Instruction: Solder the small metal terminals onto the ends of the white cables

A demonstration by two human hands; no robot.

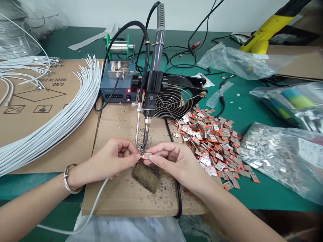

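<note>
My left hand pinches the end of a white cable, which hangs from under the palm toward the lower left. Between the thumb and fingers of my right hand is a small metal connector with an orange part. The cable end and the connector meet just under the tip of a soldering iron, held upright in a stand. Whether the tip touches them is too small to tell. Below my fingertips lies a worn, dirty sponge on the cardboard.
A large bundle of white cables curves at the left. Behind the iron are a blue soldering station, a solder spool and a fan. Metal connectors are piled right, beside a filled plastic bag.
</note>
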